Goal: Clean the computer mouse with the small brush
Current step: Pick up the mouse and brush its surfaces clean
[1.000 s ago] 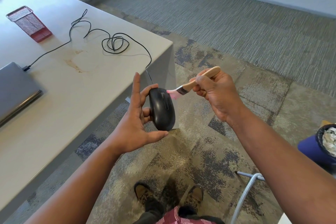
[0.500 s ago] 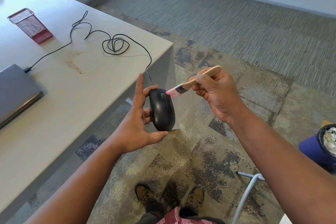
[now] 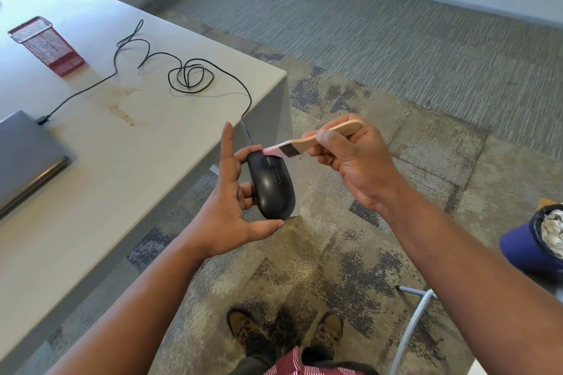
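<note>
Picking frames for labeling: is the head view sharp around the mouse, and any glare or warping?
Head view: mouse and brush fairly sharp; soft sheen on the mouse top; table edges bow from wide-angle distortion; corners slightly smeared.

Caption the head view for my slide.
Left hand holds a black mouse while right hand brushes its front with a small brush.

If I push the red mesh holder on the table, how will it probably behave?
The red mesh holder is probably light, since its walls are open mesh. It stands tilted on the table, so a push may tip it rather than slide it.
</note>
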